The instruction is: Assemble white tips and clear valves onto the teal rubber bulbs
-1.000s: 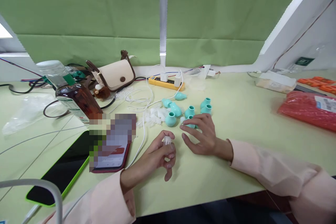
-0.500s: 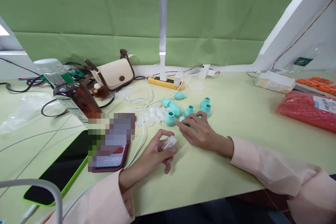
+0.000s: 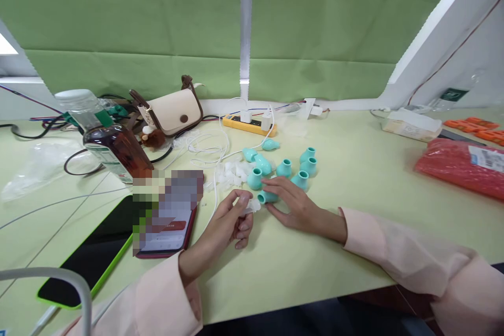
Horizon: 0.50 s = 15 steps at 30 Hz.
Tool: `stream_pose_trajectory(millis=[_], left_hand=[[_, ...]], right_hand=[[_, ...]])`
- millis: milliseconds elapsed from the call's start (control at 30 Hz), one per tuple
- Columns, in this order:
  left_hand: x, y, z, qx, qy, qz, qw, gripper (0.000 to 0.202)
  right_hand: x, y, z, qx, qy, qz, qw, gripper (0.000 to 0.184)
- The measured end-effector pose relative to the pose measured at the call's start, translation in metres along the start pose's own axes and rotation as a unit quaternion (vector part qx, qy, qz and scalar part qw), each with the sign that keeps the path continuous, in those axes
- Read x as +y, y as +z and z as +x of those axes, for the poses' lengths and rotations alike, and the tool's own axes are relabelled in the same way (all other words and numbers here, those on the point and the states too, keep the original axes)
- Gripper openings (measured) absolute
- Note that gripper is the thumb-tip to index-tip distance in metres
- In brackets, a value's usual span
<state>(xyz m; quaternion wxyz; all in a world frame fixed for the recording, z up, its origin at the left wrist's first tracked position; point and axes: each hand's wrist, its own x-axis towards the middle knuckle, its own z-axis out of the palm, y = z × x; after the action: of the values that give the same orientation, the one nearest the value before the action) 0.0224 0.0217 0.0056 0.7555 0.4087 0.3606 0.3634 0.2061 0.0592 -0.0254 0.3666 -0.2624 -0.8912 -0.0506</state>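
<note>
My left hand (image 3: 228, 223) pinches a small translucent plastic tube piece (image 3: 252, 206) between thumb and fingers. My right hand (image 3: 297, 207) grips a teal rubber bulb (image 3: 266, 198) that lies on its side. The bulb's open mouth faces left, close to the tube piece; whether they touch I cannot tell. Just behind my hands stand several more teal bulbs (image 3: 284, 168) with their mouths up, and a few others (image 3: 262, 164) lie tipped over. A heap of translucent white plastic pieces (image 3: 232, 174) sits to the left of the bulbs.
On the left lie a green-edged phone (image 3: 90, 252), a red-cased phone (image 3: 169, 220) and a dark bottle (image 3: 118, 152). Farther back are a cream handbag (image 3: 175, 110) and a yellow power strip (image 3: 244, 126) with white cables. A red plastic package (image 3: 452, 165) lies at the right.
My right hand has taken hold of a teal bulb and drawn it left and nearer. My left hand has turned the tube piece to point toward the bulb.
</note>
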Motion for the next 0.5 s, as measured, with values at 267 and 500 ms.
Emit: stream_pose_trajectory(millis=[267,500], left_hand=[[0.0,-0.002,0.002,0.001,0.018,-0.025,1.0,0.024],[-0.001,-0.003,0.005,-0.011,0.063,-0.01,0.998,0.016]], right_hand=[[-0.001,0.0,-0.002,0.04,0.02,0.021,0.999,0.036],[-0.016,-0.008,-0.001,0.025,0.043,0.14,0.989,0.035]])
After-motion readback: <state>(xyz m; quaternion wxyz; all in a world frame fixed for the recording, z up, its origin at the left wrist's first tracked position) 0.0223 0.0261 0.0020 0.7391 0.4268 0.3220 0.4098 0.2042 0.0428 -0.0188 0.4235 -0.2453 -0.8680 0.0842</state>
